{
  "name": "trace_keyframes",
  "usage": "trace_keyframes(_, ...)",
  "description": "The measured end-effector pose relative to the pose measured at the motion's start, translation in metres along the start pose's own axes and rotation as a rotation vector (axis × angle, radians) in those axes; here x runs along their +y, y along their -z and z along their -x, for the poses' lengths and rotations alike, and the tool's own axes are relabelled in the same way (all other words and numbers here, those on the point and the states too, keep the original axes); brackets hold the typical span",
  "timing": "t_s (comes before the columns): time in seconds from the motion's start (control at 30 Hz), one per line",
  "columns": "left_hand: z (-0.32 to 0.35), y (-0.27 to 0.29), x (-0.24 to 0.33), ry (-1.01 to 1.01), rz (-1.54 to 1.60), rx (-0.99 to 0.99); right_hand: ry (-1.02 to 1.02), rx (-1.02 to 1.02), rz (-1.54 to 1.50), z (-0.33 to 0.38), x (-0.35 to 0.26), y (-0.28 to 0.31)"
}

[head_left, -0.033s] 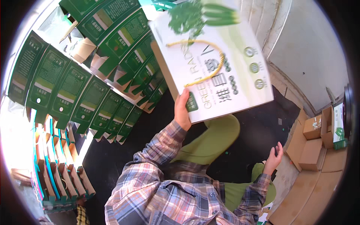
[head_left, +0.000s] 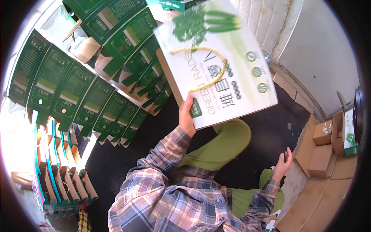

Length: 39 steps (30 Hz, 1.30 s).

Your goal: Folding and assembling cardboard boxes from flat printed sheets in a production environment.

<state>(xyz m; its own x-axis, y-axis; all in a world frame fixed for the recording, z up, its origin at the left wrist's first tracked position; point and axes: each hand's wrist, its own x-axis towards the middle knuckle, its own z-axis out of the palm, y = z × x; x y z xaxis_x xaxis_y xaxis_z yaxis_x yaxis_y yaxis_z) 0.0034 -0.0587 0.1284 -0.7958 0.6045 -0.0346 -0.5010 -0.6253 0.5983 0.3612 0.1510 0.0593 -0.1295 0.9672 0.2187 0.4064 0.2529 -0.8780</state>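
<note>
"White box (head_left: 241, 83) first: it has slipped a little to the left and slightly downward since the earlier frame, and a small blue thing (head_left: 267, 58) now shows past its right edge."

"Has the hold changed?"

"Not that I can see. The left hand (head_left: 187, 120) grips the near-left corner, fingers clamped on the box, which is up above the black floor covering (head_left: 270, 133), tilted, its printed face toward us. So it is a small shift of the held box, no new grasp."

"And the right hand (head_left: 283, 166)?"

"Almost where it was, near the brown cartons (head_left: 320, 160), holding nothing, its fingers loosely apart."

"What can't you make out?"

"Most of the left fingers, which go behind the box. Its underside is hidden too, so I can't tell whether anything is inside. The yellow rope handle (head_left: 224, 66) lies looped over the face, free of the hand."

"Anything cut off?"

"The box's far edge nearly meets the top rim of the view. At lower left, a yellow-and-black checked cloth (head_left: 84, 221) is cut off; I can't say what it belongs to. Glare washes out the area beside the green cartons (head_left: 85, 102)."
</note>
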Motion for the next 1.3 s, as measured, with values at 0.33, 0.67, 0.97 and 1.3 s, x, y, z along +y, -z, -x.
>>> trace_keyframes(0.33, 0.055, 0.146, -0.042, 0.218, 0.066, 0.487, 0.008, -0.133, 0.096, 0.003, 0.033, -0.002)
trace_keyframes(0.67, 0.045, 0.243, -0.077, 0.199, 0.073, 0.608, 0.025, -0.210, 0.087, 0.007, 0.044, -0.019)
trace_keyframes(0.97, 0.009, 0.262, -0.107, 0.197, 0.033, 0.675, -0.029, -0.238, 0.158, 0.011, 0.053, -0.015)
trace_keyframes(1.3, 0.006, 0.274, -0.117, 0.289, 0.015, 0.758, -0.045, -0.297, 0.204, 0.011, 0.055, -0.022)
